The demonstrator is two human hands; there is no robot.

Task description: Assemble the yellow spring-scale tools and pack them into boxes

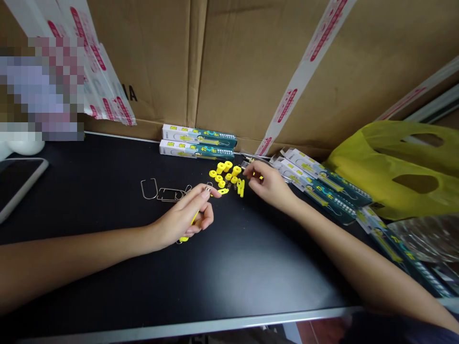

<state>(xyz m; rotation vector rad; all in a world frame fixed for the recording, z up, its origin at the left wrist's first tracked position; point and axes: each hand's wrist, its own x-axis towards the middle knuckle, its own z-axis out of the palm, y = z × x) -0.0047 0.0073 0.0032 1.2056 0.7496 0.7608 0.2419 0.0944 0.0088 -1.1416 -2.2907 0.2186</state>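
Note:
My left hand is closed around a slim yellow spring scale, whose yellow end shows below the palm. A small metal piece sticks up between its thumb and forefinger. Beyond the fingertips lies a pile of yellow plastic caps, with small dark springs and flat yellow pieces among them. To the right of the pile, my right hand has its fingers curled together beside small metal parts. What its fingertips hold, if anything, is hidden. Bent wire hooks lie left of the pile.
Printed boxes lie at the back, and more boxes at the right. A yellow plastic bag and clear plastic stand beyond my right arm. A phone lies far left. Large cardboard walls the table's back.

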